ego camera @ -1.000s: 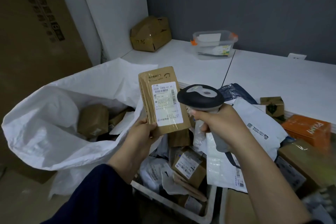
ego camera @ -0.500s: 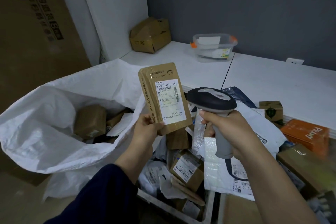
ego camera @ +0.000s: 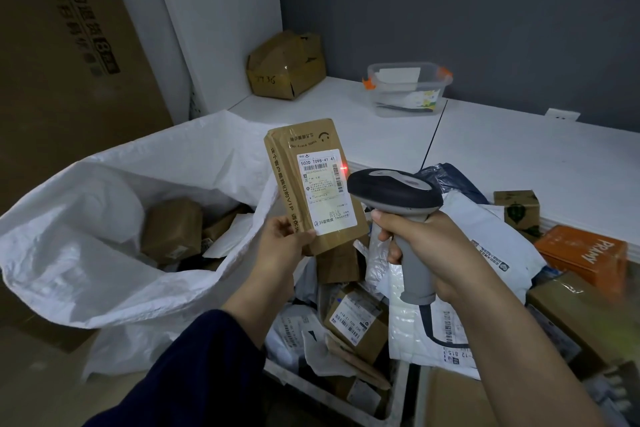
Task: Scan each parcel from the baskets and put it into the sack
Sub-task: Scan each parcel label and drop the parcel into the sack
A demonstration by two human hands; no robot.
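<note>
Sack (ego camera: 86, 270) at left, mouth open: at least three brown parcels already inside. Left hand (ego camera: 282, 243) grip clamped on lower corner of one brown parcel (ego camera: 311, 184), held upright above basket (ego camera: 396, 395); red spot at label edge, so scan judged under way. Right hand (ego camera: 440, 250) grip wrapped round one scanner (ego camera: 394, 192). Basket: ten-plus parcels left, overlapping, not exactly countable

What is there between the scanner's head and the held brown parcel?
Nothing solid, in the head view: a narrow open gap parts the scanner from the parcel; only a red light spot sits at the right edge of its label.
</note>
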